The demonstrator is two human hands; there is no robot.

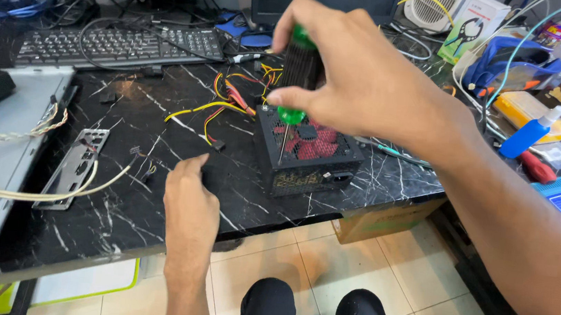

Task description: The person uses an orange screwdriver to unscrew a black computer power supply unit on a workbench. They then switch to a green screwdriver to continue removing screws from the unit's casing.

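The power supply unit (306, 155), a black perforated metal box with a red fan, sits close to the front edge of the black marbled surface (115, 209). The right hand (358, 75) grips a green-handled screwdriver (296, 76) upright, tip on the grille. The left hand (188, 210) rests loosely curled (empty) on bare surface just left.

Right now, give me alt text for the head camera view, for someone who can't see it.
A right hand holds a green-handled screwdriver upright, tip on a black power supply box with a red fan, on a black marble table. The left hand rests on the table nearby.
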